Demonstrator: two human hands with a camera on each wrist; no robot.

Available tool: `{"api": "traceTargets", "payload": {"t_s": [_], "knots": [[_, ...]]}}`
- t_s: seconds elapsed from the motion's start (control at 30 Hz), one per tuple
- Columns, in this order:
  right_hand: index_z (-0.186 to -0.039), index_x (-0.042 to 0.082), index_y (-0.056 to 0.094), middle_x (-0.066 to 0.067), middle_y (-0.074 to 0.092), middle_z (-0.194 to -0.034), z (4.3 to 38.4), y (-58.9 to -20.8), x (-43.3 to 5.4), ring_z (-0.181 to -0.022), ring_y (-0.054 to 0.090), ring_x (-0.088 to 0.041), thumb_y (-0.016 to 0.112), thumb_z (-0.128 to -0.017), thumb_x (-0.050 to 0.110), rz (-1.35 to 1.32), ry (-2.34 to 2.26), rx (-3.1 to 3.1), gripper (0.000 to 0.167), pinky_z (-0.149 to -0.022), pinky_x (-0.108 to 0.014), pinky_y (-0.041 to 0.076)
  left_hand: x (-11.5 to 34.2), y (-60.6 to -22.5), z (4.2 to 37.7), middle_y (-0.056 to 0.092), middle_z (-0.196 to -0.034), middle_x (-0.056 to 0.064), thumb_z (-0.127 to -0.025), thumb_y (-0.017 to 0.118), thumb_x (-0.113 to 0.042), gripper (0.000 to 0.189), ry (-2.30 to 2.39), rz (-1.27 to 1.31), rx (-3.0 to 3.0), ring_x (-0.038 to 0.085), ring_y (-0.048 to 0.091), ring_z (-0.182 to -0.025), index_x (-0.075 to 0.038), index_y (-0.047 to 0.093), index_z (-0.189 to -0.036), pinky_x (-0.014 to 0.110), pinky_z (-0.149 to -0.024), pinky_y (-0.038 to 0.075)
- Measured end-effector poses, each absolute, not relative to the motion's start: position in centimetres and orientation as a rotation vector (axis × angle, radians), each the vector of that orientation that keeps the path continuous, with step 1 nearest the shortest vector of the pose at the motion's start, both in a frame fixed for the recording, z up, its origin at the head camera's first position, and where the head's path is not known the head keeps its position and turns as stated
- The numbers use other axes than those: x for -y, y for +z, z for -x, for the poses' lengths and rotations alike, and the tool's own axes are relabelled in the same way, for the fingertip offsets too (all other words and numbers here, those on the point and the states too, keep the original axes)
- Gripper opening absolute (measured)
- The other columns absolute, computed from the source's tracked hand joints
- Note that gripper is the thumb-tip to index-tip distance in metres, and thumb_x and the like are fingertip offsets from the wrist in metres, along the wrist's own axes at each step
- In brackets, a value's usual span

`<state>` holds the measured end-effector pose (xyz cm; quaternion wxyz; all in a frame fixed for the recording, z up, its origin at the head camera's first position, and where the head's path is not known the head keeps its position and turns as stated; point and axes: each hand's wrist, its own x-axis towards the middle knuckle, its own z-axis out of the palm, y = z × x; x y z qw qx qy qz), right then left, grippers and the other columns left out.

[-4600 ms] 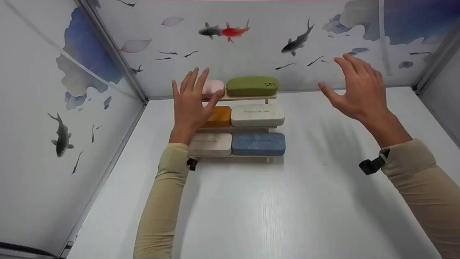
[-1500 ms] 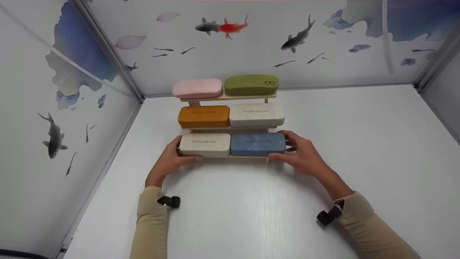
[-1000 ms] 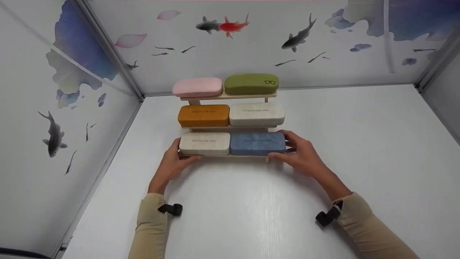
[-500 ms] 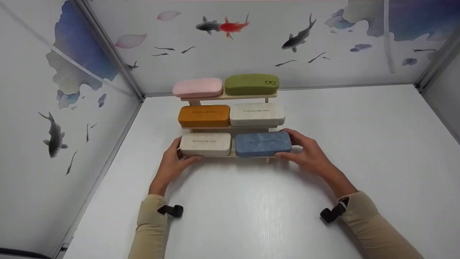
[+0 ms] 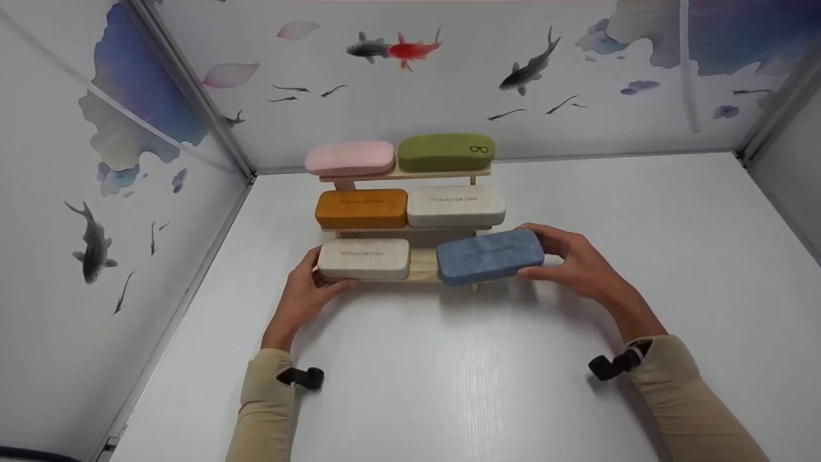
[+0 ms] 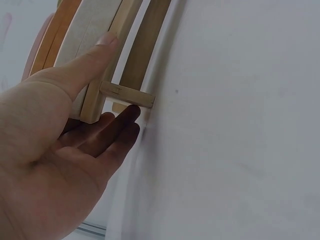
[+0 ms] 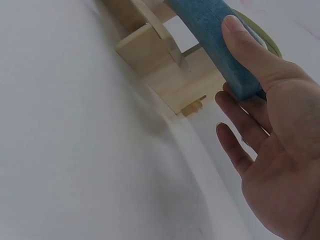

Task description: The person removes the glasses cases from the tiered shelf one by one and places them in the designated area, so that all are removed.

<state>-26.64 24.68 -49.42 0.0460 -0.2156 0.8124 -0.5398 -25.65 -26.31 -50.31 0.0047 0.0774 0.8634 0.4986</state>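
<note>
My right hand point(image 5: 580, 266) grips the right end of a blue glasses case point(image 5: 489, 256), thumb in front and fingers behind. The case is tilted, its right end higher, and partly overhangs the bottom tier of a wooden stepped rack point(image 5: 423, 264). In the right wrist view the blue case point(image 7: 215, 45) is raised off the rack's end. My left hand point(image 5: 304, 298) holds the left end of a cream glasses case point(image 5: 363, 258) on that same tier. In the left wrist view its thumb point(image 6: 92, 62) presses along the front, with the other fingers curled round the rack's end.
On the middle tier sit an orange case point(image 5: 361, 208) and a white case point(image 5: 456, 206). A pink case point(image 5: 350, 158) and a green case point(image 5: 446, 153) occupy the top tier. The white table point(image 5: 410, 372) meets a fish-printed back wall point(image 5: 449, 96).
Both hands came down to the bottom tier's cases. My right hand then drew the blue case rightward and tilted it, opening a gap beside the cream case. The left hand stayed there.
</note>
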Motion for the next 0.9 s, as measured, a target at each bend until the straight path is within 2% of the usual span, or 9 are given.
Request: {"api": "traceTargets", "payload": {"t_s": [0.3, 0.57, 0.9], "knots": [[-0.157, 0.022, 0.057, -0.003, 0.066, -0.146, 26.8, -49.1, -28.0, -0.123, 0.067, -0.013, 0.089, -0.093, 0.019, 0.571, -1.668, -2.482, 0.071, -0.098, -0.02, 0.056, 26.4, -50.5, 25.8, 0.053, -0.161, 0.008, -0.091, 0.091, -0.02, 0.088, 1.589, -0.23, -2.686, 0.027, 0.061, -0.143, -0.014, 0.041, -0.164, 0.032, -0.114, 0.056], [-0.161, 0.018, 0.052, 0.0, 0.066, -0.145, 26.3, -49.4, -31.5, -0.121, 0.068, -0.008, 0.083, -0.098, 0.017, 0.491, -1.682, -2.506, 0.07, -0.093, -0.016, 0.057, 26.4, -50.7, 25.7, 0.054, -0.16, 0.006, -0.091, 0.091, -0.022, 0.087, 1.591, -0.231, -2.686, 0.025, 0.062, -0.142, -0.016, 0.042, -0.163, 0.028, -0.113, 0.056], [-0.163, 0.025, 0.049, -0.005, 0.056, -0.159, 26.4, -50.6, -32.8, -0.129, 0.06, 0.002, 0.083, -0.099, 0.031, 0.29, -1.643, -2.573, 0.073, -0.096, -0.01, 0.053, 26.4, -50.5, 25.7, 0.054, -0.159, 0.003, -0.092, 0.09, -0.023, 0.084, 1.598, -0.227, -2.675, 0.022, 0.062, -0.142, -0.017, 0.043, -0.162, 0.025, -0.112, 0.055]]}}
